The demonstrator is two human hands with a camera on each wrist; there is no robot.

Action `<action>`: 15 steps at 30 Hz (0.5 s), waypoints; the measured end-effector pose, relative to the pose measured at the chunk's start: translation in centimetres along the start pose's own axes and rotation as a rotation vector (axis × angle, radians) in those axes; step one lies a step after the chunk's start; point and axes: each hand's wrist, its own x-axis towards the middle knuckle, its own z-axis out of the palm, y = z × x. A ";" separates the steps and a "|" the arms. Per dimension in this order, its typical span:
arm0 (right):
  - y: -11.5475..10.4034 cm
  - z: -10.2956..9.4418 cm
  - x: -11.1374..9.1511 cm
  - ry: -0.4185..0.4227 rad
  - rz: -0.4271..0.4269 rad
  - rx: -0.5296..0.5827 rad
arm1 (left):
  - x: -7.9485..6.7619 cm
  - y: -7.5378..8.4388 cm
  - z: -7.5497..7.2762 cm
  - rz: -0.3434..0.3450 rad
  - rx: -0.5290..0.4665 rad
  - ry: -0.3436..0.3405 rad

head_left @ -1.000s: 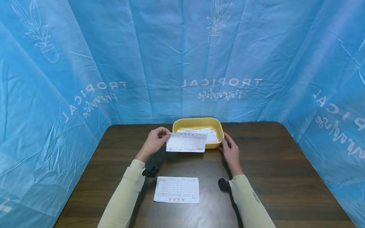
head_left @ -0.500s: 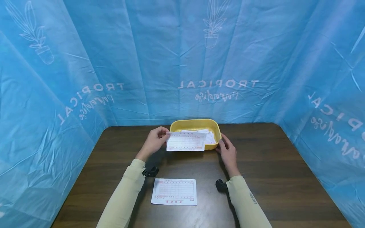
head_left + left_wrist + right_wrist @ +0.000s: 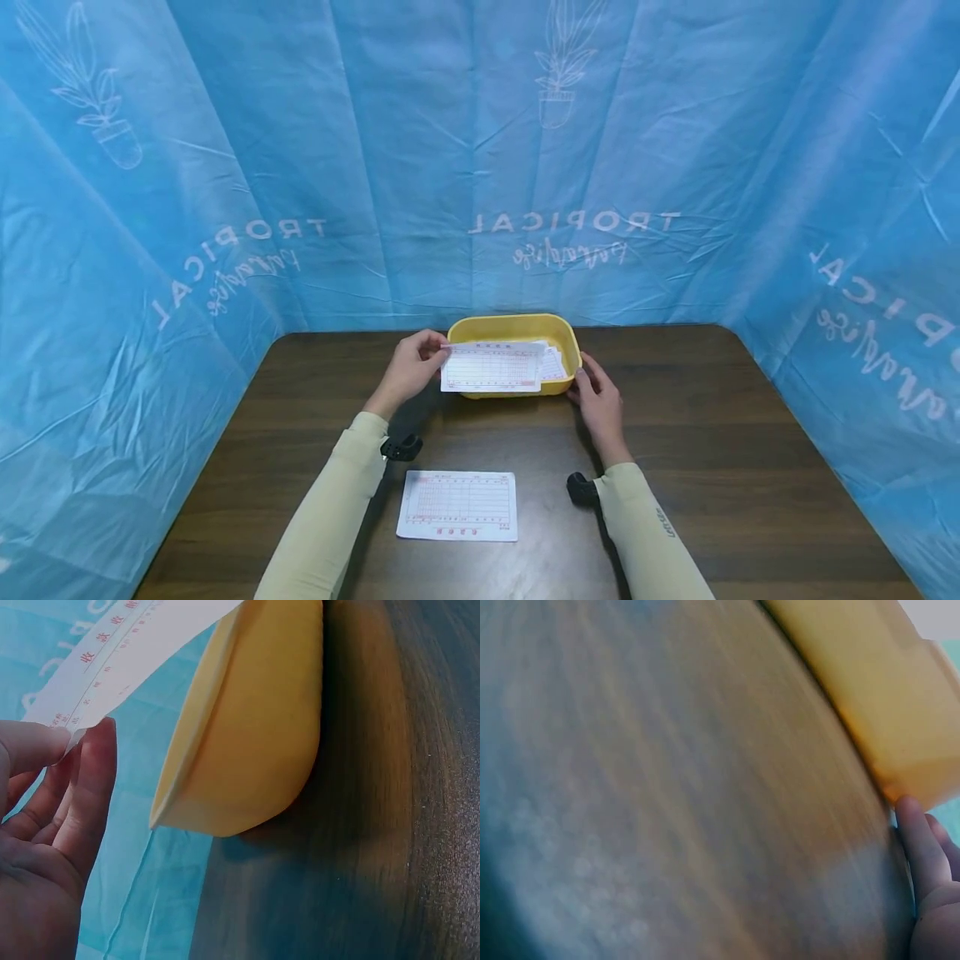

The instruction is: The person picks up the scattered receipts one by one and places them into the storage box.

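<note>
My left hand (image 3: 414,364) pinches a printed receipt (image 3: 491,367) by its upper left corner, between thumb and fingers. The sheet hangs over the front of a yellow plastic basin (image 3: 551,324), covering much of its opening in the head view. In the left wrist view, the pinched receipt (image 3: 112,656) slants up beside the basin wall (image 3: 251,727). Several more white slips (image 3: 552,364) lie inside the basin. My right hand (image 3: 600,406) rests against the basin's right front corner; in the right wrist view, its fairly straight thumb (image 3: 921,844) touches the lower corner.
Another receipt (image 3: 457,506) lies flat on the dark wooden table (image 3: 712,467), nearer to me, its heading toward me. A blue printed curtain (image 3: 420,167) surrounds the table at the back and sides, close behind the basin. Both wrists wear black cameras (image 3: 402,448).
The held receipt has risen slightly and moved a little farther over the basin with my left hand. My right hand stays at the basin's corner. The head view has shifted slightly.
</note>
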 end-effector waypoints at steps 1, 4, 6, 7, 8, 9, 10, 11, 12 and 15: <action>0.0 0.0 0.0 -0.003 0.000 0.000 | 0.1 -0.1 0.0 0.002 0.000 0.006; 0.1 -0.1 0.0 -0.006 -0.001 0.004 | 0.4 -0.2 0.2 0.007 -0.017 0.021; 0.2 -0.1 0.1 -0.003 0.000 0.005 | 0.6 -0.2 0.3 0.010 -0.030 0.028; 0.2 -0.1 0.1 0.000 0.000 0.008 | 0.7 -0.2 0.3 0.010 -0.034 0.031; 0.3 -0.1 0.1 0.002 0.001 0.011 | 0.8 -0.3 0.4 0.009 -0.037 0.034; 0.3 -0.1 0.1 0.004 0.003 0.008 | 0.9 -0.3 0.4 0.008 -0.040 0.035; 0.3 0.0 0.1 0.004 0.005 0.006 | 0.9 -0.4 0.5 0.006 -0.043 0.036; 0.3 0.1 0.1 0.004 0.009 0.000 | 1.0 -0.4 0.5 0.003 -0.048 0.038; 0.3 0.1 0.1 0.003 0.010 -0.003 | 1.1 -0.5 0.5 0.000 -0.053 0.039; 0.1 0.0 0.1 0.000 0.013 -0.010 | 1.5 -0.5 0.9 -0.007 -0.079 0.037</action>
